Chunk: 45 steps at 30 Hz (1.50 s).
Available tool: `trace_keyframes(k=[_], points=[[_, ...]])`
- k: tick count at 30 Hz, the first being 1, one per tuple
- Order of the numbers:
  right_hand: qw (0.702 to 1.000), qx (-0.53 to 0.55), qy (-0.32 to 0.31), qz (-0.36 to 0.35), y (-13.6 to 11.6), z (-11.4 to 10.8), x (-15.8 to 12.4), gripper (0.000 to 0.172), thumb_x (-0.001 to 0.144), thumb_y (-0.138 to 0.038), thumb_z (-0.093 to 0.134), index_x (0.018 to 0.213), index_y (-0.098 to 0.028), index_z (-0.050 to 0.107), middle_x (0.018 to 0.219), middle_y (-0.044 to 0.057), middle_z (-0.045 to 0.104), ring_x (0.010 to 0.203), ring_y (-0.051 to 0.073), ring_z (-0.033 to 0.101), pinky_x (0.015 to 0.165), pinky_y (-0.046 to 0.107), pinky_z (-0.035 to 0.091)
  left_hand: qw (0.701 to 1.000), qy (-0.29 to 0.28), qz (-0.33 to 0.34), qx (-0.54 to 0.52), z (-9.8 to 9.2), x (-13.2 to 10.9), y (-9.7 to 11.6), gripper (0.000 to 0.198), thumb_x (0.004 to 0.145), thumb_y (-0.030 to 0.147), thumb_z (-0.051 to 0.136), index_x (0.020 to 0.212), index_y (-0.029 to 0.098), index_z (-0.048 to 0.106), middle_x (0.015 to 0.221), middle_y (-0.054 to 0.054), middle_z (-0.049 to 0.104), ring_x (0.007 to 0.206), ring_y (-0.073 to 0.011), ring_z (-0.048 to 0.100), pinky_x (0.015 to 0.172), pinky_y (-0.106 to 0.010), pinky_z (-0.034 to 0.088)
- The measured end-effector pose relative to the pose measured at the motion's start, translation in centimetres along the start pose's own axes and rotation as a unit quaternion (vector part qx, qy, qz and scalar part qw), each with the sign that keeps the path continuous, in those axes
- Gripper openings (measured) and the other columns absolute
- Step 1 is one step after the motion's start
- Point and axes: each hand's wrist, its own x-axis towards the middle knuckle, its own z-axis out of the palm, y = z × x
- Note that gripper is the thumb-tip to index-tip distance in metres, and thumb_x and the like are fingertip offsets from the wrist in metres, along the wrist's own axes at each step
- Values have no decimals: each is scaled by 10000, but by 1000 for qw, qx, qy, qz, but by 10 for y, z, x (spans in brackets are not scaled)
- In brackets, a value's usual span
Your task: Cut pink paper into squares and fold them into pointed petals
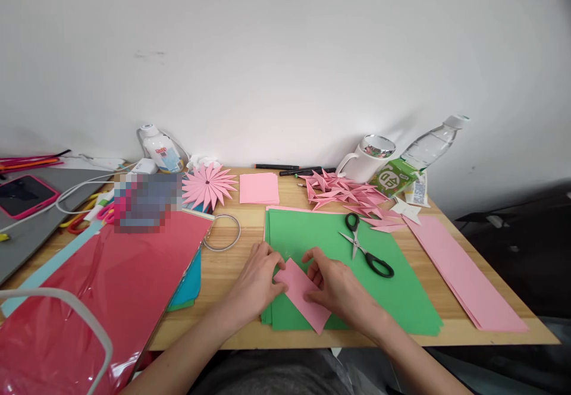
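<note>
A small pink paper piece (302,292) lies tilted on a stack of green sheets (401,288) near the table's front edge. My left hand (257,280) pinches its left corner with curled fingers. My right hand (335,286) presses on its right side, fingers bent over the paper. Black-handled scissors (366,245) rest on the green sheets just beyond my right hand. Behind them lies a pile of folded pink paper points (343,194), and further left a finished pink paper flower (207,184) and a stack of small pink squares (259,188).
A large red sheet in plastic (111,288) covers the left of the wooden table (223,270). Long pink strips (464,273) lie at the right. A white mug (368,160), a water bottle (430,144), a green carton (392,179), pens (285,169), a metal ring (223,232) and a phone (24,194) stand around.
</note>
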Motion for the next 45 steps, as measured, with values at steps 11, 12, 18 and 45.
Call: trace_keyframes(k=[11,12,18,45], points=[[998,-57,13,1,-9,2,-4,334,626,-71,637,934,-181,571,950,46,546,788,171,537,671,260,397,1000,4,13,6,-2,-7,7,156,669,108,660,768,191,574,907,-31,502,949,-215,474,792,-331,423],[999,-48,20,6,-10,2,-5,419,619,-67,651,1014,-176,563,1004,65,543,833,183,544,695,266,413,1000,10,7,0,-1,-8,9,152,664,91,646,741,191,562,887,-25,507,935,-211,480,777,-324,421],[998,56,26,-29,-4,1,1,322,666,-130,649,981,-172,596,849,18,620,760,168,550,664,260,414,983,40,-65,-165,-8,-3,19,162,622,65,612,702,179,530,664,25,542,651,-143,519,608,-267,400],[947,239,177,-118,-17,-25,52,292,883,-397,438,829,-166,607,740,40,646,692,167,606,630,277,504,722,266,-119,-628,-44,34,36,240,565,298,818,703,128,720,717,-42,712,664,-142,626,619,-236,477]])
